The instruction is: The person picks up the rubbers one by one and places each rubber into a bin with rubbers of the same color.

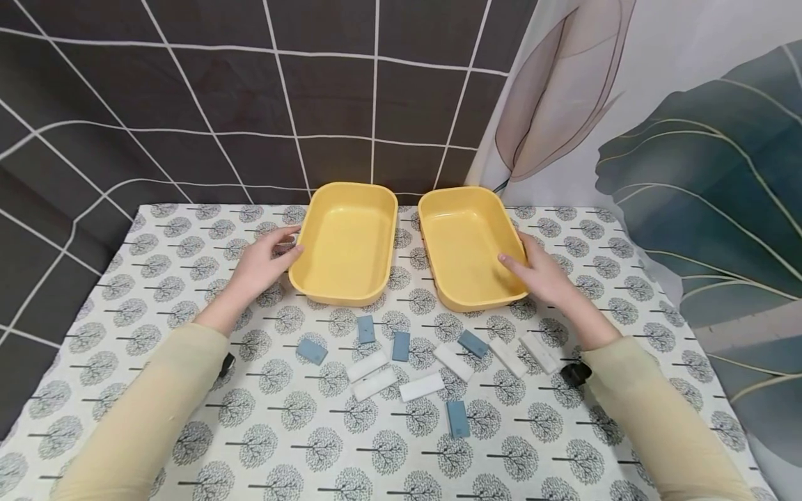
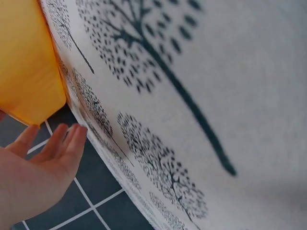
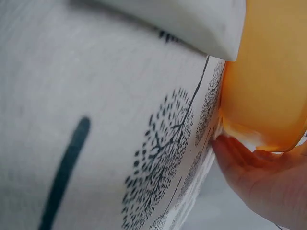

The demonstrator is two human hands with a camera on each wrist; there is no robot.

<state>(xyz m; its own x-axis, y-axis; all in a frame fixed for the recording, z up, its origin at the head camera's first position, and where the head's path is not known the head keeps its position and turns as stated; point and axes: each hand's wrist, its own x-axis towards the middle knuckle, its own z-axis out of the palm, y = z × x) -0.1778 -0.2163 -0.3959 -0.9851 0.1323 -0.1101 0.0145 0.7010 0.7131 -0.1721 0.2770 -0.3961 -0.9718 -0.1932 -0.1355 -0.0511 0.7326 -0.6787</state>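
Observation:
Two yellow plastic bins stand side by side at the far edge of the cloth. My left hand (image 1: 264,259) is at the outer side of the left bin (image 1: 343,298), its thumb tip right at the rim. In the left wrist view, the fingers (image 2: 57,143) extend loosely beside the yellow wall. My right hand (image 1: 542,273) grips the right bin (image 1: 466,300) by its outer side. Its thumb lies over the rim to the inside, while the other fingers (image 3: 232,155) are on the outer wall. Both bins have nothing inside.
Several blue blocks (image 1: 401,346) and several white blocks (image 1: 422,387) lie scattered on the tree-print cloth (image 1: 301,445) in front of the bins. Behind stands a dark covering with a white grid (image 1: 326,90). A leaf-patterned curtain (image 1: 708,188) hangs at the right.

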